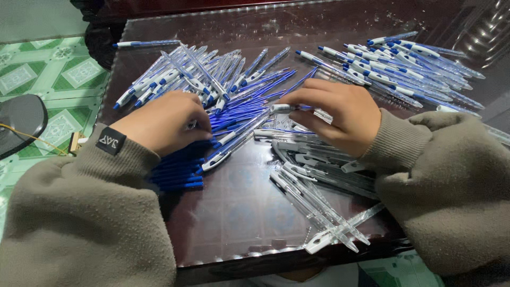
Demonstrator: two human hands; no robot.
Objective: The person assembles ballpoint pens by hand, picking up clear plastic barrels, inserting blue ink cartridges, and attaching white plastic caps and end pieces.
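Head view: mid-assembly of pens, I judge. Right hand (340, 114) pinches a clear pen barrel (284, 108) at centre frame; left hand (162, 122) closes on blue refills (178, 172) at left-centre of the worktop (239, 212). Mating them calls for careful alignment.

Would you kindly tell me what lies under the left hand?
Blue refills stick out from under the left hand, lying on the dark table. How far the pile runs beneath the palm is covered.
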